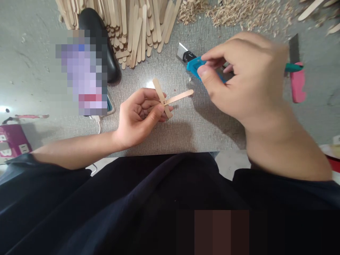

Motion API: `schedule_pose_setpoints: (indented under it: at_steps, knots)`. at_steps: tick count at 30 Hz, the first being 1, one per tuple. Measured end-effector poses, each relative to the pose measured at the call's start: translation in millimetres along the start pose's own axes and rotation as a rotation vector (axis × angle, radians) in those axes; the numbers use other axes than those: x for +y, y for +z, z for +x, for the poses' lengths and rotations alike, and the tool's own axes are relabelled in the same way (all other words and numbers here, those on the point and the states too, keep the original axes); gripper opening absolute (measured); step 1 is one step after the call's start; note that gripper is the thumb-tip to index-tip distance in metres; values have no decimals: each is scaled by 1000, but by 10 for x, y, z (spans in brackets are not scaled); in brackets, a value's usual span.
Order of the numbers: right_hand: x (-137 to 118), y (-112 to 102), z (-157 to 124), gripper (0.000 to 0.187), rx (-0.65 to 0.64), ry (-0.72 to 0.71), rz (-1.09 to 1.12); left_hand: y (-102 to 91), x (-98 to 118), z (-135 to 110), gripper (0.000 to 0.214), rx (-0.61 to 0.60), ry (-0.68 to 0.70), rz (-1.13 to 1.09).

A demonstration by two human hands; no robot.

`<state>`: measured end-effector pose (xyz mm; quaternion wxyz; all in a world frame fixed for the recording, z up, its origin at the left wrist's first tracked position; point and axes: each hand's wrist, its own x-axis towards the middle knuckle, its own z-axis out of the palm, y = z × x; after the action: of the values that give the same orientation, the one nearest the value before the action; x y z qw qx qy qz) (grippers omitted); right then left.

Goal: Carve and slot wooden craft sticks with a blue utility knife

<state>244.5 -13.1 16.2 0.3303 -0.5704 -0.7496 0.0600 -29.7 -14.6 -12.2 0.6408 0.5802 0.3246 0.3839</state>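
Note:
Two crossed wooden craft sticks (180, 97) are pinched between the thumb and fingers of my left hand (140, 117). They meet near my thumb tip, where small dark marks show on the wood. To the right, my right hand (239, 74) has its thumb and index finger at the blue handle of a utility knife (195, 63). The knife's metal blade points up and left, away from my body. My palm covers the rear of the handle, and the hand is slightly blurred.
A pile of craft sticks (138, 32) lies at the back, beside wood shavings (233, 12). A black case (99, 42) and a pixelated phone-like object (85, 78) with a white cable are at left. A pink-handled cutter (298, 83) and a green pen-like tip (293, 67) are right.

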Motion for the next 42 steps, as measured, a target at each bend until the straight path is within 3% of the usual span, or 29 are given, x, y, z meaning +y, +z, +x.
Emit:
schedule_pose_setpoints:
  at_steps: [3,6,12,15,18,19,21,23,30,37,42]
  knots:
    - [157,51,-23,21,-75,86,-184,16,12,-2,33,33,17,6]
    - [259,134,-63,40,-92,90,-228,33,32,-8,30,36,32,4]
    - [225,185,-70,44,15,59,-241,53,30,-3,32,63,60,35]
    - [111,104,-36,31,82,58,-41,47,6,3,31,75,72,6]
    - [-41,14,-40,18,142,88,293,30,-19,7,33,88,48,-7]
    - [-92,-3,-55,21,122,111,406,25,-26,8,34,96,36,-4]
    - [-192,-2,-100,21,-49,145,631,16,-33,10,36,110,15,4]
    - [-283,42,-151,22,-105,192,825,12,-32,12,37,118,12,4]
    - [-474,203,-235,25,-66,200,590,8,5,25,28,91,41,11]
    - [-519,179,-178,26,-18,144,674,4,23,11,21,-28,24,42]
    - [-471,201,-175,19,-23,160,647,-1,39,3,20,-13,-7,128]
